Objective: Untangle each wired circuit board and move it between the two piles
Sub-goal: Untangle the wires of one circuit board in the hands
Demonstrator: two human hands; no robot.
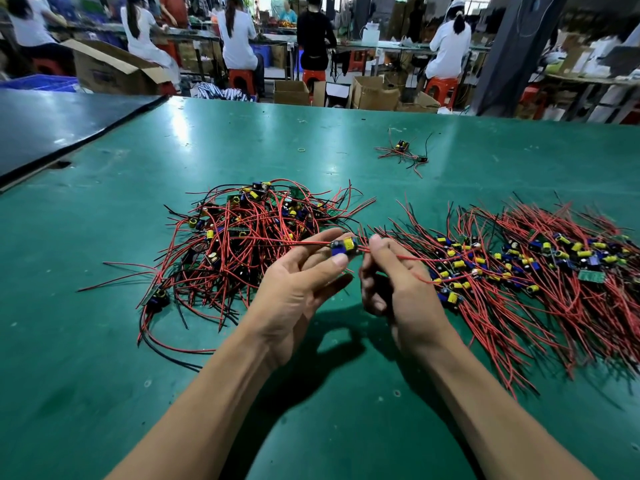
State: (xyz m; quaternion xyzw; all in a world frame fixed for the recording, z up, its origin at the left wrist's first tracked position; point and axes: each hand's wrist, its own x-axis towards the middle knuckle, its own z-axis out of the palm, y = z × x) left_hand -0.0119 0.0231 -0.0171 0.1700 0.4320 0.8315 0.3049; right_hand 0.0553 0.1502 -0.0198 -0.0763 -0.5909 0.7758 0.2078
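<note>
A small circuit board [344,247] with yellow and blue parts and red wires is held above the green table [104,341], between the two piles. My left hand [298,289] pinches the board between thumb and fingers. My right hand [391,278] pinches the board's red wires just right of it, and one wire trails off toward the right pile. A tangled heap of wired boards [242,244] lies to the left. To the right spreads a flatter pile [526,268], its wires lying roughly side by side.
One or two stray boards with wires [403,154] lie farther back on the table, near a small rubber band [302,150]. A dark panel [52,126] borders the table's left. Beyond the far edge, people sit on red stools among cardboard boxes.
</note>
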